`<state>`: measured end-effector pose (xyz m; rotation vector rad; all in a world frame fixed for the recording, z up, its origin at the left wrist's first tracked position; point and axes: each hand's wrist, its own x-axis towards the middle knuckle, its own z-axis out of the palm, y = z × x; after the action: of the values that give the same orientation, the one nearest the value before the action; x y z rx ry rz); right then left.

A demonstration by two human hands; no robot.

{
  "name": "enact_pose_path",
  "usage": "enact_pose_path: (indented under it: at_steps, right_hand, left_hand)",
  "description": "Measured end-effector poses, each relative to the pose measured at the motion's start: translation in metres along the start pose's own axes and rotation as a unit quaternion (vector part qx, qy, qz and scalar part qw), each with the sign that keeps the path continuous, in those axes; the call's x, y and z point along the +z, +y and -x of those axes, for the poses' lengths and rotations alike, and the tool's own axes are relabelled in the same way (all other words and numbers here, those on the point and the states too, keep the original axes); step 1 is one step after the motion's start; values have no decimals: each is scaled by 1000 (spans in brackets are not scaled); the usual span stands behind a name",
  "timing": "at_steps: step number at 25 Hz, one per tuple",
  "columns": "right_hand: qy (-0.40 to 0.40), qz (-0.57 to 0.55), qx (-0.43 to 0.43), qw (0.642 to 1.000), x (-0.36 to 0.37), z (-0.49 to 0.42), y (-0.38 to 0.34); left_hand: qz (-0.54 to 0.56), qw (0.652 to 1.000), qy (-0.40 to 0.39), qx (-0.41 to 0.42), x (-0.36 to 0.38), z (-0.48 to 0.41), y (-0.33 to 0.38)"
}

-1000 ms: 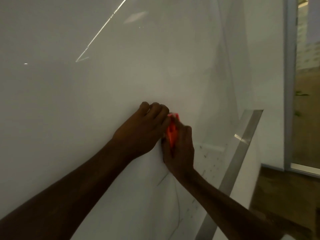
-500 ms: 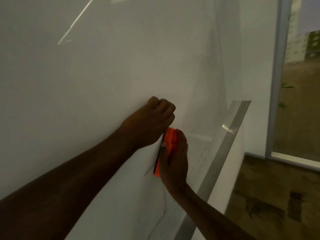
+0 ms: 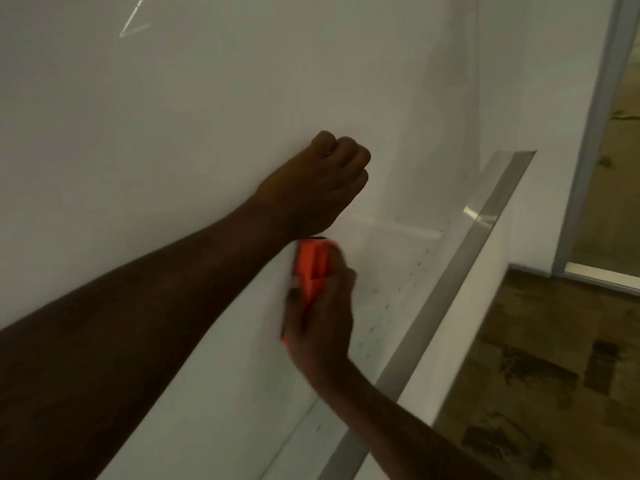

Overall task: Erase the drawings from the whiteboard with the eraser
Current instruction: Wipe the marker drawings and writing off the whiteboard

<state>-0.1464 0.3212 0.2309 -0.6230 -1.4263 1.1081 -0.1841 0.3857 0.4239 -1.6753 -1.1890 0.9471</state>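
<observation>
The white whiteboard [image 3: 173,133] fills most of the view, seen at a steep angle. My left hand [image 3: 318,181] is curled into a fist and rests against the board. Just below it my right hand [image 3: 322,327] grips an orange eraser [image 3: 311,268] and presses it flat on the board's lower part. My fingers cover the eraser's lower half. No drawn lines show around the eraser; the board's surface near it looks blank.
A metal tray rail [image 3: 450,271] runs along the board's bottom edge, with small dark specks on the board just above it. A glass door frame [image 3: 595,133] stands at the right. Patterned brown floor [image 3: 554,375] lies below.
My right hand has slid the eraser down the board, away from the left fist. A thin dark line seen below the eraser earlier no longer shows. The left fist stays in place.
</observation>
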Motion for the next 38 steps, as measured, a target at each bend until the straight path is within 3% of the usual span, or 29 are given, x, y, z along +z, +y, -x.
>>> enact_pose_path:
  at_steps: [2, 4, 7, 9, 11, 13, 15, 18, 19, 22, 25, 27, 31, 34, 36, 38]
  right_hand:
    - [-55, 46, -74, 995, 6, 17, -7]
    - [-56, 78, -83, 992, -5, 11, 26]
    - [5, 66, 118, 991, -38, 12, 92]
    - [13, 81, 273, 959, -48, 18, 121]
    - [-1, 81, 345, 935, -47, 21, 122]
    - [-26, 39, 306, 951, -38, 31, 100]
    - [-64, 33, 168, 983, -28, 54, 70]
    - [-116, 99, 88, 984, -30, 88, 82]
    - [-117, 122, 116, 979, -37, 92, 100]
    - [-84, 123, 305, 941, -54, 94, 144]
    - [-55, 97, 365, 924, -48, 77, 146]
    - [-26, 93, 309, 946, -42, 46, 127]
    - [17, 114, 91, 989, -24, -38, 83]
    - [45, 105, 53, 992, -30, -36, 112]
    - [39, 107, 173, 978, -50, -12, 152]
    - [-5, 96, 387, 917, -67, -2, 180]
  left_hand:
    - [-11, 1000, 7, -3, 1, 0, 0]
    - [-24, 1000, 12, -1, 2, -1, 1]
    - [-26, 1000, 18, 0, 5, -2, 2]
    - [-33, 999, 25, 0, 6, -3, 2]
    - [-34, 999, 25, -1, 5, -4, 3]
    - [-39, 999, 26, -2, 5, -4, 3]
    - [-41, 999, 28, -2, 7, -5, 3]
    - [-43, 999, 28, -3, 9, -6, 4]
    - [-45, 999, 27, -4, 10, -6, 4]
    - [-51, 998, 34, -1, 12, -7, 4]
    - [-54, 998, 38, -2, 14, -10, 5]
    - [-53, 998, 35, -4, 15, -11, 7]
    - [-40, 998, 38, -9, 18, -12, 7]
    - [-34, 999, 37, -13, 17, -14, 10]
    - [-23, 999, 36, -11, 14, -14, 11]
    - [-16, 999, 28, -12, 13, -15, 13]
